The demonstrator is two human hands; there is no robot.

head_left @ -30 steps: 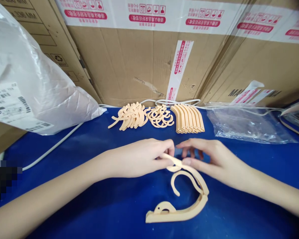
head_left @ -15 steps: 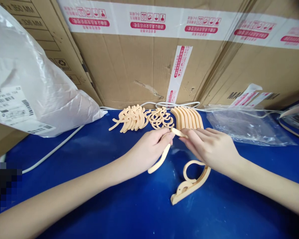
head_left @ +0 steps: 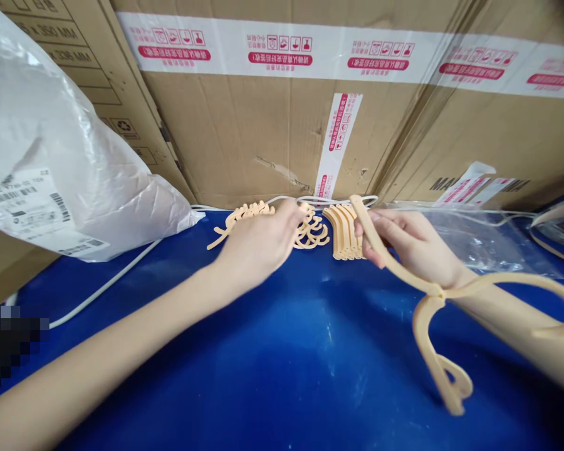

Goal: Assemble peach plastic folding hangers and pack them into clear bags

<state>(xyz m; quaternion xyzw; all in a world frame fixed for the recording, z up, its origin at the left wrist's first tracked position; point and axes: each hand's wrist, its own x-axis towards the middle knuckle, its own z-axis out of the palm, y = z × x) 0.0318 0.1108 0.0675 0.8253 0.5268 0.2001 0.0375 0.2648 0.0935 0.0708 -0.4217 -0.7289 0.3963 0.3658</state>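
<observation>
My right hand (head_left: 411,244) is closed round one arm of a beige plastic folding hanger (head_left: 432,313), which hangs lifted above the blue table (head_left: 282,357) and spreads toward the lower right. My left hand (head_left: 258,241) reaches over the far row of beige parts, its fingers curled down onto the pile of small hook pieces (head_left: 313,232). Left of that lies a pile of curved arm pieces (head_left: 230,219); right of it stands a neat stack of arm pieces (head_left: 341,232), partly behind my right hand. Whether the left fingers hold a piece is hidden.
Taped cardboard boxes (head_left: 282,113) wall off the back. A white plastic bag with labels (head_left: 51,163) lies at the left. A clear plastic bag (head_left: 493,244) lies at the right. A white cable (head_left: 103,282) runs along the table's far edge.
My right hand has lifted the assembled hanger off the table and swung it to the right. My left hand let go of it and reached forward to the small hook pieces.
</observation>
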